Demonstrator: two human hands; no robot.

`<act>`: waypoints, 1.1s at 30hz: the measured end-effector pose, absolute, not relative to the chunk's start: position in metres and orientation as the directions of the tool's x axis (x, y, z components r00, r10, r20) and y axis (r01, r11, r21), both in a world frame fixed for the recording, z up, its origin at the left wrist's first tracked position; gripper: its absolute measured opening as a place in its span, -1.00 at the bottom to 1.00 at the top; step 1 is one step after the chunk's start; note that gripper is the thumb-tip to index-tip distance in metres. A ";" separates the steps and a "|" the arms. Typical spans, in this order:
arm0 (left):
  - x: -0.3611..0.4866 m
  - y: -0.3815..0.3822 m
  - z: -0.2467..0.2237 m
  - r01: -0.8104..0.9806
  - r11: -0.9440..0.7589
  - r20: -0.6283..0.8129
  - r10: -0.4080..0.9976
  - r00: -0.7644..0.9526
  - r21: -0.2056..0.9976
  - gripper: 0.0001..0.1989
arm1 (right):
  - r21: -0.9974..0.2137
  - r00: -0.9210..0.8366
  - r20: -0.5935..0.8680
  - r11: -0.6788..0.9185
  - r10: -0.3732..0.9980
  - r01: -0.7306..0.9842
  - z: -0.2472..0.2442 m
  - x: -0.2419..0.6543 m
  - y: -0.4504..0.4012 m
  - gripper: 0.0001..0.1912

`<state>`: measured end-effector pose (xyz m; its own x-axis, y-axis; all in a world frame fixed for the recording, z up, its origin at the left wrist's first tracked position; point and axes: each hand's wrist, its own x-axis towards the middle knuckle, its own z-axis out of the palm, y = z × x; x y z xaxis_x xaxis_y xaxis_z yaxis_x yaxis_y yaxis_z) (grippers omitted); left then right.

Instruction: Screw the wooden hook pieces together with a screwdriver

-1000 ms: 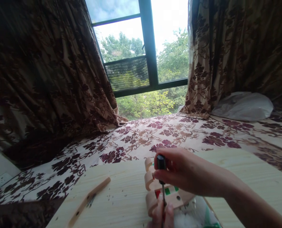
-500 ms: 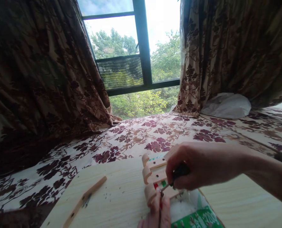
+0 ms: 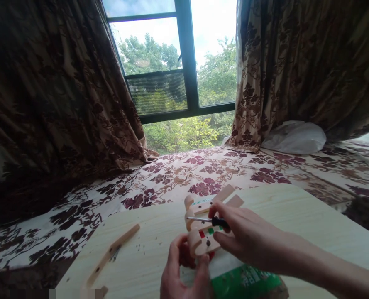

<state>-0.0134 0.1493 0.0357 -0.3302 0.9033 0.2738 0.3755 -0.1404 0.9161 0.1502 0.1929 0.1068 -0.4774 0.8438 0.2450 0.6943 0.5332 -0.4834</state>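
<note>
My right hand (image 3: 242,228) is closed around the black handle of a screwdriver (image 3: 221,223). Its metal shaft points left, over several pale wooden pieces with curled ends. At the nearest piece, my left hand (image 3: 176,274) has its thumb and fingers around the curled end of the wooden piece (image 3: 194,244). A dark screw (image 3: 208,243) shows in that piece. Two similar wooden pieces (image 3: 189,203) lie behind it, partly covered by my right hand. Beneath them is a green and white printed packet (image 3: 248,282).
A slim wooden bar (image 3: 116,251) with dark holes lies at the left of the pale wooden board (image 3: 153,265), beside a few small metal bits (image 3: 115,253). Behind are floral cloth (image 3: 203,166), a white plastic bag (image 3: 294,139), curtains (image 3: 62,83) and a window (image 3: 190,58).
My right hand has drawn the screwdriver up off the nearest piece, so its shaft now lies nearly level, pointing left. My left hand has shifted left and opened wider around the curled end.
</note>
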 end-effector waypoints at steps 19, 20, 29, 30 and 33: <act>-0.011 0.151 0.032 0.189 0.023 0.010 0.985 -0.170 0.982 -0.55 | -0.110 -0.737 -0.015 0.732 0.675 0.672 0.192 0.171 0.210 -0.87; -0.011 0.151 0.032 0.190 0.022 0.012 0.984 -0.176 0.982 -0.55 | -0.087 -0.739 -0.011 0.735 0.674 0.672 0.191 0.167 0.209 -0.86; -0.012 0.150 0.035 0.078 -0.027 0.033 0.997 -0.070 0.997 -0.57 | -0.225 -0.677 0.153 0.692 0.720 0.686 0.097 0.158 0.195 -0.86; -0.013 0.150 0.036 0.070 -0.032 0.036 0.998 -0.054 0.997 -0.58 | -0.224 -0.685 0.163 0.702 0.711 0.676 0.090 0.158 0.194 -0.86; -0.015 0.151 0.037 0.092 -0.047 0.048 0.999 -0.007 0.995 -0.60 | -0.212 -0.693 0.182 0.716 0.697 0.665 0.081 0.156 0.193 -0.87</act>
